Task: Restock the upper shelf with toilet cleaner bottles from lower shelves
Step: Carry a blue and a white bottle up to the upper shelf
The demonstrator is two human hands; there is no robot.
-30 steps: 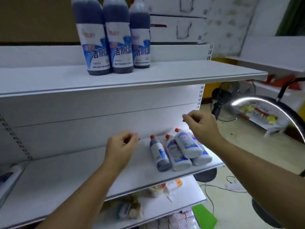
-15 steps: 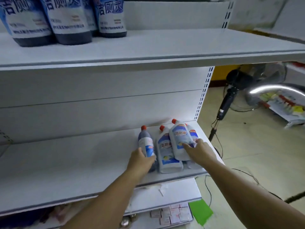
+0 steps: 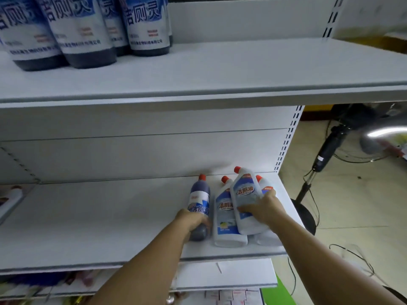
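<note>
On the lower shelf (image 3: 110,216) several toilet cleaner bottles lie flat at the right end. My left hand (image 3: 191,220) is wrapped around the dark blue bottle (image 3: 199,195) with a red cap. My right hand (image 3: 265,209) grips the topmost white bottle (image 3: 245,194), which rests on two other white bottles (image 3: 224,219). The upper shelf (image 3: 220,69) holds several tall dark blue bottles (image 3: 88,29) standing upright at its left; its right part is bare.
A black standing fan (image 3: 328,150) and loose cables stand on the tiled floor to the right of the shelving. Lower shelves below hold small mixed goods and boxes (image 3: 231,296). A slotted upright post (image 3: 286,142) ends the shelf at the right.
Both hands went from hovering in front of the shelf down onto the lying bottles and have closed on them. The view has moved closer to the shelves.
</note>
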